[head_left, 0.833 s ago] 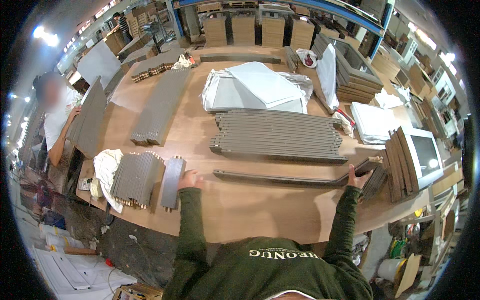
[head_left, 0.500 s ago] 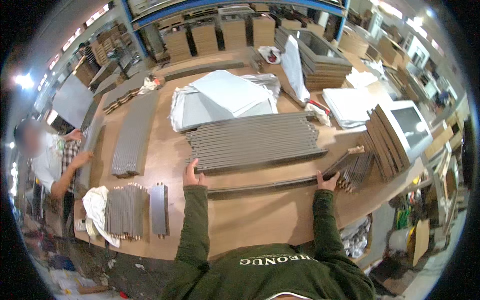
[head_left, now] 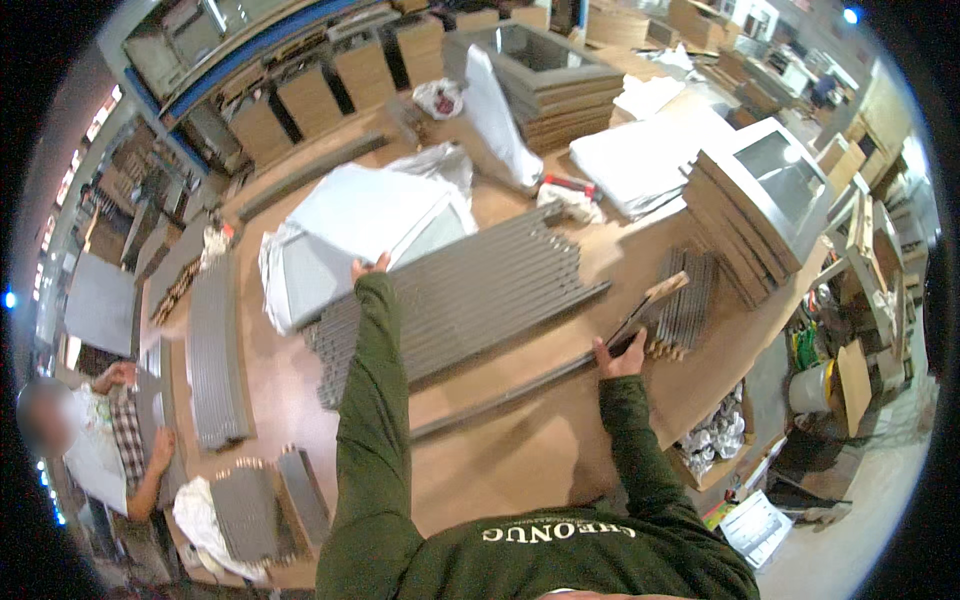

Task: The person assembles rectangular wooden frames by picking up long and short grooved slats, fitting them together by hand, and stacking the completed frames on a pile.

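My left hand (head_left: 370, 268) reaches over the grey slats to the near edge of a pale flat panel (head_left: 365, 215), fingers apart; a firm hold on the panel does not show. My right hand (head_left: 622, 358) is closed around the lower end of a short grey rail (head_left: 638, 312) with a light wood-coloured tip. A long thin grey rail (head_left: 500, 398) runs along the table from below my left forearm to my right hand. Beyond it lies a wide row of long grey slats (head_left: 460, 290), partly hidden by my left arm.
Shorter slats (head_left: 685, 300) lie right of my right hand, before a stack of framed panels (head_left: 755, 220). More slats (head_left: 215, 350) and a white cloth (head_left: 205, 530) are at the left, where another person (head_left: 105, 440) works. Deep frames (head_left: 560, 100) are stacked at the back.
My left hand has left the end of the long rail and moved forward to the pale panel. My right hand stays by the short rail. The whole view has turned to the right.
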`<state>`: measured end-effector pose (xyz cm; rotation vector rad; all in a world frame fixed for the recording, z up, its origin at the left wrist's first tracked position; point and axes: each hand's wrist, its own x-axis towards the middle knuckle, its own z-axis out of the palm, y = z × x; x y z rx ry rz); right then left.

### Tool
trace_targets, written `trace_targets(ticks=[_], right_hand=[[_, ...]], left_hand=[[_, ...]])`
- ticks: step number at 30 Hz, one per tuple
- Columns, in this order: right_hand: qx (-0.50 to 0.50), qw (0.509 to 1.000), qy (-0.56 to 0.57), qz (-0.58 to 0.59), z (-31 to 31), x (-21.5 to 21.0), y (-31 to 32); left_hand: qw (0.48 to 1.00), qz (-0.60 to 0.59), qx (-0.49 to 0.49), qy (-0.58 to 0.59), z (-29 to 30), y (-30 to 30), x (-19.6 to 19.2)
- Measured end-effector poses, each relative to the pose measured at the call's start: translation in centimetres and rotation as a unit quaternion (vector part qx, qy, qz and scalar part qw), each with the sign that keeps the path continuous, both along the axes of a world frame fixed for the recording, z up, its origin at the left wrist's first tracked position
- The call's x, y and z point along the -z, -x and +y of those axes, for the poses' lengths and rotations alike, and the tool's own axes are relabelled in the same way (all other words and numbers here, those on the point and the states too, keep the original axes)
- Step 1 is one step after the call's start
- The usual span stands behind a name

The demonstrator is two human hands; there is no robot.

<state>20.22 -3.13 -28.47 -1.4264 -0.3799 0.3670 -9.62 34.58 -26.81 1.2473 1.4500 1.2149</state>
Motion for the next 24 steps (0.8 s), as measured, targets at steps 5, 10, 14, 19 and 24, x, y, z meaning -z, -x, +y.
trace_targets(ticks=[5, 10, 14, 19, 24], right_hand=[[0.039, 0.941, 0.211, -0.263, -2.2, 0.0, -0.7], [0.024, 0.942, 0.237, -0.238, -1.0, 2.7, -0.7], [0.039, 0.917, 0.277, -0.285, -1.7, 1.1, -0.3], [0.091, 0.891, 0.290, -0.338, -1.6, 3.2, -1.1], [0.008, 0.923, 0.215, -0.318, -0.9, -1.8, 1.0]], left_hand=[[0.989, -0.150, 0.008, -0.012, -1.7, -4.5, 0.8], [0.974, -0.223, -0.037, -0.026, 0.1, -0.5, 2.9], [0.970, -0.229, -0.079, -0.036, -2.2, -2.8, 0.9], [0.971, -0.238, -0.035, -0.012, -2.3, -2.3, 1.2], [0.991, -0.097, -0.087, 0.024, 1.0, 3.4, 2.5]])
